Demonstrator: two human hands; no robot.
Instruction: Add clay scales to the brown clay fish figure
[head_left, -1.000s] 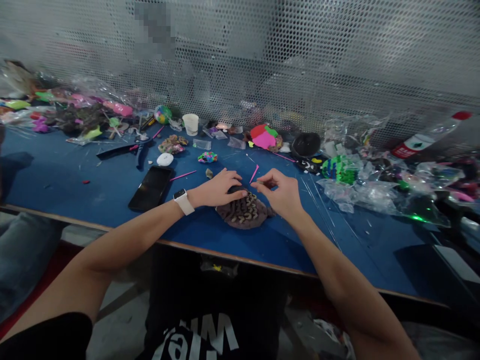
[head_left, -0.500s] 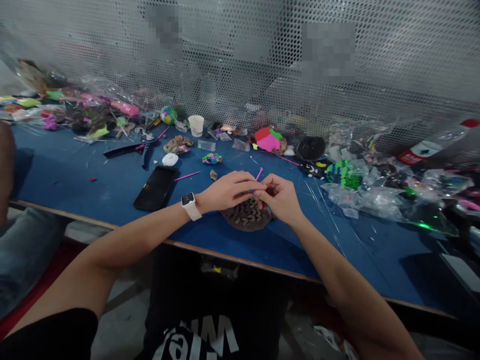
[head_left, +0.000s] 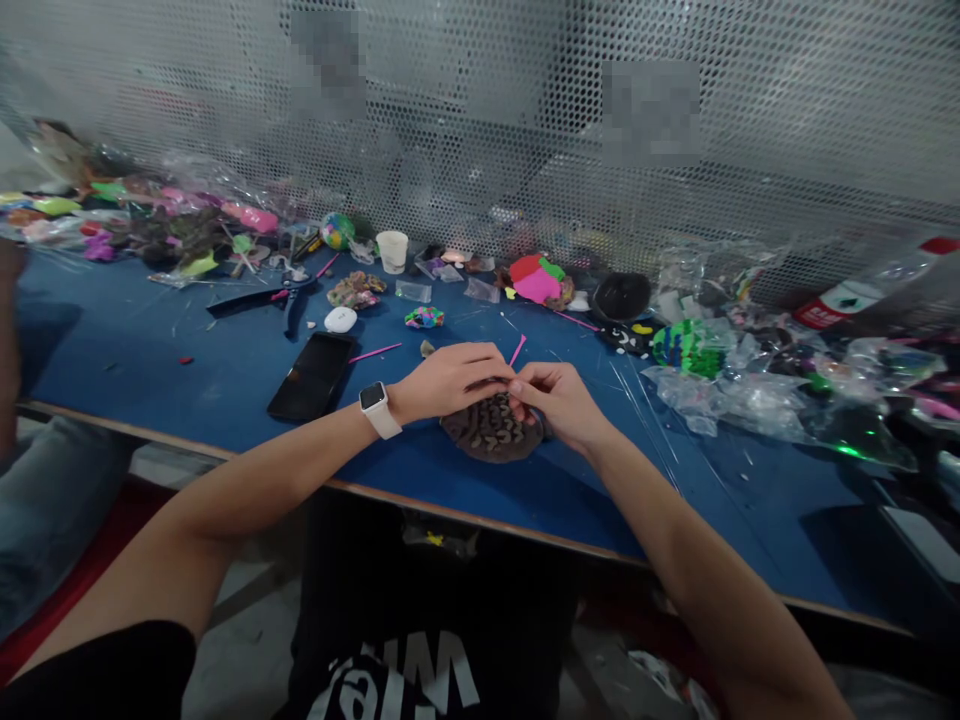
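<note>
A round brown clay disc (head_left: pixel 491 440) lies on the table, covered with several small curled clay strips. My left hand (head_left: pixel 465 378), with a white-strapped watch (head_left: pixel 375 402) on its wrist, is over the far left part of the disc. Its fingers are pressed together and point right, the tips meeting those of my right hand. My right hand (head_left: pixel 551 395) is closed in a pinch above the disc's right side. Whatever sits between the fingertips is too small or hidden to make out. Just beyond the hands stands the end of a pink stick (head_left: pixel 518 349).
A black phone (head_left: pixel 311 376), a white case (head_left: pixel 340 319) and pliers (head_left: pixel 292 298) lie to the left. Along the perforated metal panel are a paper cup (head_left: pixel 392 252), coloured clay (head_left: pixel 537 280) and plastic bags (head_left: pixel 765 400). Another person's arm (head_left: pixel 9 340) is at the far left.
My right hand has shifted slightly down and left, its fingertips now lower by the left hand's fingers. My left hand has moved only slightly. The clay disc stays in place.
</note>
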